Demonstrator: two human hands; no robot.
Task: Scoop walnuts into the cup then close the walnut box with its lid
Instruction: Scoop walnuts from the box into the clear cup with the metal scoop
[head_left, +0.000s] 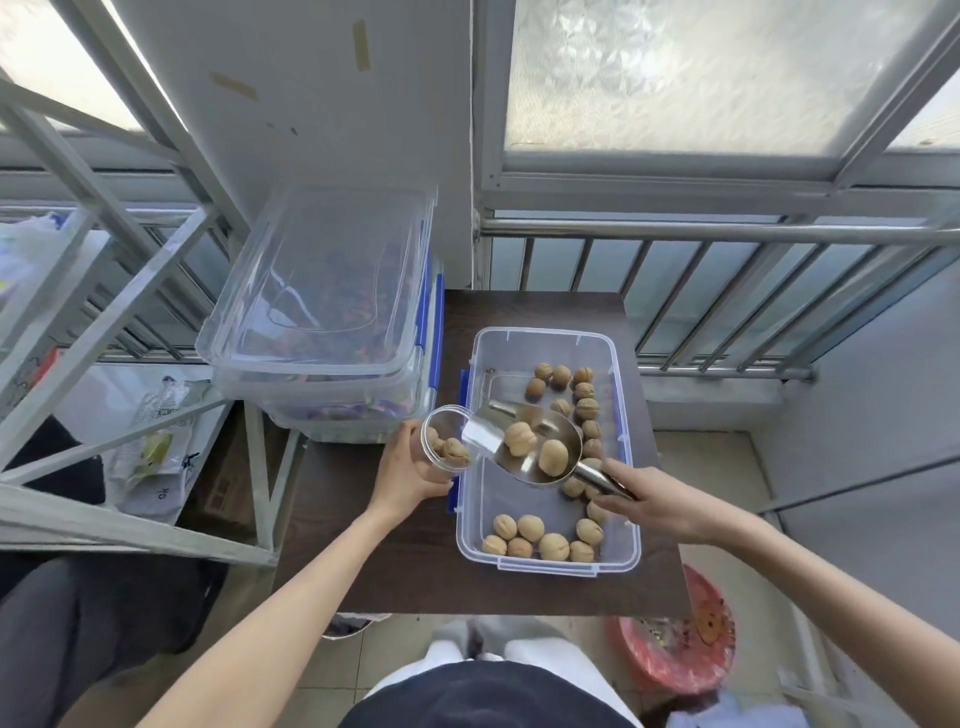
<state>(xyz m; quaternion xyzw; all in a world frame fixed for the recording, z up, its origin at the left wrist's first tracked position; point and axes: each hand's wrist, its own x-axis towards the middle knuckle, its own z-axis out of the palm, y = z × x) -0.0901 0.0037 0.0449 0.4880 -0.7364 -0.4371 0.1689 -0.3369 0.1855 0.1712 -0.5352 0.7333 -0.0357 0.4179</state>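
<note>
1. Your left hand (402, 480): fingers wrapped around a small clear plastic cup (441, 441), held tilted over the left edge of the box, mouth turned toward the scoop. Walnuts show inside it.
2. Your right hand (654, 501): fingers closed on the handle of a shiny metal scoop (524, 444), over the near right part of the box.
3. The scoop: bowl above the box, its front lip touching the cup's rim. Two tan walnuts (519, 438) lie in the bowl.
4. Clear rectangular plastic walnut box with blue side clips (545, 564): open, resting on the dark brown wooden surface (363, 519). Loose walnuts sit along its far right side and in a cluster at its near end.
5. Clear plastic lid (322, 280): lying flat on top of a stack of clear storage boxes (332, 410), to the left of the walnut box and apart from it.
6. Red plastic basket (675, 649): on the tiled floor below the surface's near right corner.
</note>
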